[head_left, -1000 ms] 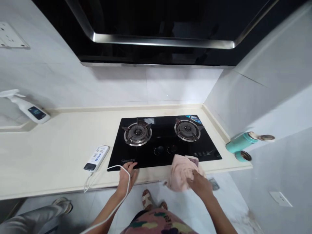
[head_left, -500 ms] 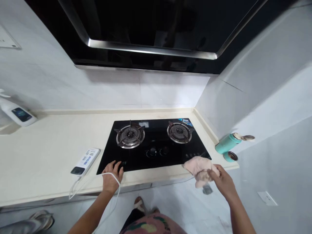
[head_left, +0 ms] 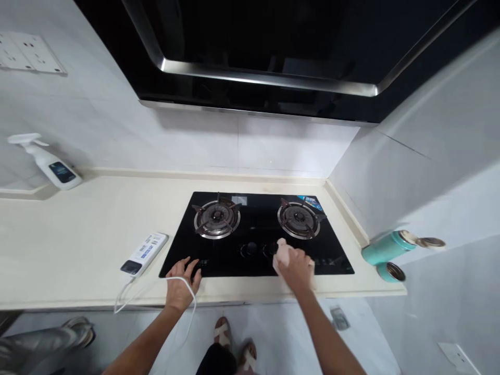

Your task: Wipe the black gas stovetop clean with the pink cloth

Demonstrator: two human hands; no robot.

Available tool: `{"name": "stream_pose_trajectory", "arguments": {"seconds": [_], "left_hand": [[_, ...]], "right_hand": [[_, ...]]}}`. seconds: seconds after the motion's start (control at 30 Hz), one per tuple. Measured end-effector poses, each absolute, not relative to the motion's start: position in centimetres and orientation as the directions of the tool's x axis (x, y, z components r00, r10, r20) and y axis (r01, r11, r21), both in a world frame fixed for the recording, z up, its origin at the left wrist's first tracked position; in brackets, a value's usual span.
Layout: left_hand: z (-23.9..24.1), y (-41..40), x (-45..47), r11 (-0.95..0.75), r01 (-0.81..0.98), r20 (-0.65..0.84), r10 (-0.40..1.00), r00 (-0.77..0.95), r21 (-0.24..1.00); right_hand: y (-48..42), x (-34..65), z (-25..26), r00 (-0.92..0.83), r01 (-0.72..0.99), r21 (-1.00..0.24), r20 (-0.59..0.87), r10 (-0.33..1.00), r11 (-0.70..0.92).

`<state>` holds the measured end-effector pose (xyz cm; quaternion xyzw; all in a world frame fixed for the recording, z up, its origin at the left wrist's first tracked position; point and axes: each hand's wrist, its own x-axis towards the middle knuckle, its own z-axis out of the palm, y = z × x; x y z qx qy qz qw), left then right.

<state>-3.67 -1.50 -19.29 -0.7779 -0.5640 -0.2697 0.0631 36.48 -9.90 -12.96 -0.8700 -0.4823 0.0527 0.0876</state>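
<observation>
The pale cloth (head_left: pixel 284 252) is held at the near edge of the cooktop (head_left: pixel 253 265), right of the knobs (head_left: pixel 251 249). It is judged light, soft and limp, best bunched for grip. It is gripped by the right hand (head_left: pixel 296 268), fingers curled, forearm angled from the near right. The left hand (head_left: pixel 183 284), loosely spread with nothing grasped, is rested at the near left corner.

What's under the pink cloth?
Black stovetop shows around the cloth, near the right knob. Whatever lies directly beneath the cloth and right hand is covered, so can't be seen.
</observation>
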Motion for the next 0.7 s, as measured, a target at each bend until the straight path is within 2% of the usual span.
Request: {"name": "stream_pose_trajectory", "arguments": {"seconds": [0.1,0.17,0.23,0.3,0.4,0.47,0.5,0.57,0.6,0.7], "left_hand": [[-19.2,-1.6,-3.6,-0.348,0.911,0.489,0.847,0.206,0.220],[-19.1,-1.7,-3.5,-0.342,0.913,0.493,0.848,0.197,0.222],[-19.1,-1.8,-3.4,-0.339,0.914,0.495,0.847,0.194,0.222],[-19.0,-1.9,-3.4,-0.339,0.914,0.493,0.848,0.194,0.224],[-18.9,-1.9,-3.4,-0.341,0.911,0.480,0.855,0.197,0.233],[-18.9,-1.9,-3.3,-0.340,0.909,0.470,0.860,0.197,0.242],[-18.9,-1.9,-3.3,-0.339,0.908,0.465,0.863,0.196,0.247],[-18.8,-2.0,-3.2,-0.337,0.906,0.459,0.867,0.193,0.257],[-18.8,-2.0,-3.2,-0.336,0.904,0.457,0.869,0.191,0.262],[-18.7,-2.2,-3.0,-0.335,0.899,0.451,0.873,0.185,0.280]], "right_hand": [[-12.9,31.6,-14.2,0.376,0.885,-0.310,0.037,0.926,-0.347],[-15.3,29.9,-14.8,0.201,0.884,-0.436,0.023,0.979,-0.171],[-17.7,29.7,-15.0,0.052,0.795,-0.605,0.013,0.999,-0.033],[-19.8,31.4,-14.9,0.056,0.625,-0.780,0.008,0.998,-0.029],[-22.4,37.1,-13.9,0.287,0.363,-0.917,-0.057,0.956,-0.164],[-23.4,42.3,-13.1,0.474,0.345,-0.908,-0.049,0.879,-0.236],[-23.5,45.0,-12.8,0.567,0.405,-0.875,0.013,0.824,-0.265],[-23.3,49.8,-12.8,0.644,0.566,-0.744,0.130,0.754,-0.355],[-23.1,51.7,-13.1,0.669,0.612,-0.653,0.128,0.732,-0.446],[-22.3,53.9,-15.0,0.821,0.521,-0.432,0.020,0.570,-0.736]]}}
